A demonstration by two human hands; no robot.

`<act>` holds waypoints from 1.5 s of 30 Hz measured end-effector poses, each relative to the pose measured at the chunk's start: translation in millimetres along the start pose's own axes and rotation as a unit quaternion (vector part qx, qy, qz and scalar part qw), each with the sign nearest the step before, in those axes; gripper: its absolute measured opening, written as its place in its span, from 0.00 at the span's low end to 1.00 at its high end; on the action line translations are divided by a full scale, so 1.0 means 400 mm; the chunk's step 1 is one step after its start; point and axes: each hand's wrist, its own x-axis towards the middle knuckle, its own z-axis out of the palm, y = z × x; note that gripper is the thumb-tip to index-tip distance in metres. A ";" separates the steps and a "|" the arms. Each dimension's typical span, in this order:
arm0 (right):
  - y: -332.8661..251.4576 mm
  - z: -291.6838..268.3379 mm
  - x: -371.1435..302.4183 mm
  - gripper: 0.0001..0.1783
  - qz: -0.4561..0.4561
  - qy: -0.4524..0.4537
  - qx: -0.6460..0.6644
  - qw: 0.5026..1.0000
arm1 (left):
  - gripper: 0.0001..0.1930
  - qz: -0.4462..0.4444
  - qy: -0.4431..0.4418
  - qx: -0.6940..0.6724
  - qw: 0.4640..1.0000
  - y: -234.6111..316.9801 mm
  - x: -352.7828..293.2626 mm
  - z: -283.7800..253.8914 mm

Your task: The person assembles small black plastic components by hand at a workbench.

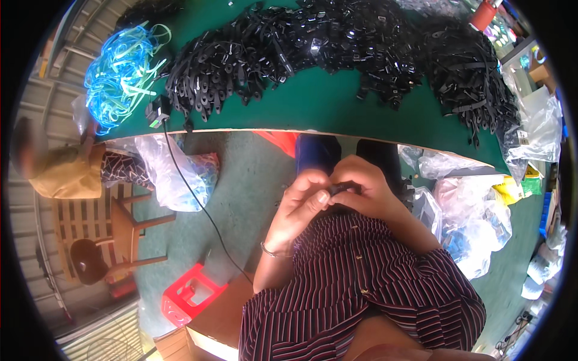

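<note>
Close in front of my striped shirt, both hands meet over my lap, just off the table's near edge. Between the fingertips is a small black piece (pixel 343 188), mostly covered, so its exact kind cannot be made out. My left hand (pixel 303 201) pinches it with thumb and fingers. Curled around its other side is my right hand (pixel 368 185), also closed. Beyond the hands, a long heap of black straps (pixel 241 63) with shiny plastic fittings lies across the green table (pixel 313 108).
Tangled blue and pale green cords (pixel 120 75) lie at the table's left, near a small black device (pixel 158 111) with a trailing cable. Filled plastic bags (pixel 472 222) stand at right. A red stool (pixel 191 295) and cardboard box (pixel 220 316) are at lower left; a person (pixel 66 171) is far left.
</note>
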 end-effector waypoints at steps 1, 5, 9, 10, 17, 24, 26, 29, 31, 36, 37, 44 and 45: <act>0.000 0.003 -0.002 0.12 0.000 -0.001 0.001 1.000 | 0.06 -0.010 0.003 -0.020 1.000 -0.001 -0.001 0.000; -0.009 0.016 -0.016 0.11 0.034 0.030 0.094 0.995 | 0.03 -0.065 -0.003 -0.144 0.987 0.008 0.004 0.011; -0.036 0.029 -0.014 0.11 0.101 0.058 0.234 0.965 | 0.04 -0.049 -0.032 -0.203 0.977 -0.009 0.004 0.004; -0.029 0.023 -0.013 0.11 0.101 0.057 0.234 0.965 | 0.04 -0.052 -0.020 -0.160 0.986 -0.011 0.001 0.001; -0.024 -0.004 0.004 0.13 -0.019 0.002 -0.022 1.000 | 0.04 -0.077 0.027 -0.052 0.995 0.005 0.006 0.008; -0.015 -0.005 -0.003 0.15 -0.014 0.018 0.014 1.000 | 0.05 -0.057 -0.007 -0.173 0.983 -0.010 0.008 0.000; -0.020 -0.006 0.001 0.15 -0.018 0.015 0.010 1.000 | 0.06 -0.060 -0.005 -0.158 0.986 -0.012 0.006 -0.001; -0.022 -0.004 0.001 0.15 -0.027 0.007 -0.003 1.000 | 0.07 -0.062 -0.014 -0.118 0.991 -0.012 0.002 -0.006; -0.025 0.001 0.000 0.15 -0.031 0.003 -0.012 0.999 | 0.06 -0.072 0.001 -0.114 0.991 -0.012 -0.001 -0.007; -0.016 -0.001 0.015 0.16 -0.127 0.022 -0.147 0.981 | 0.06 -0.058 0.031 -0.129 0.989 -0.017 0.003 0.007; -0.020 -0.001 0.013 0.16 -0.087 0.050 -0.117 0.988 | 0.06 -0.026 0.040 -0.118 0.992 -0.019 0.004 0.008; -0.038 -0.020 -0.011 0.08 0.148 -0.008 0.003 0.989 | 0.08 0.095 0.079 0.125 0.984 -0.035 0.010 0.020; -0.037 -0.020 -0.013 0.10 0.170 -0.018 0.002 0.985 | 0.09 0.069 0.073 0.181 0.978 -0.024 0.009 0.022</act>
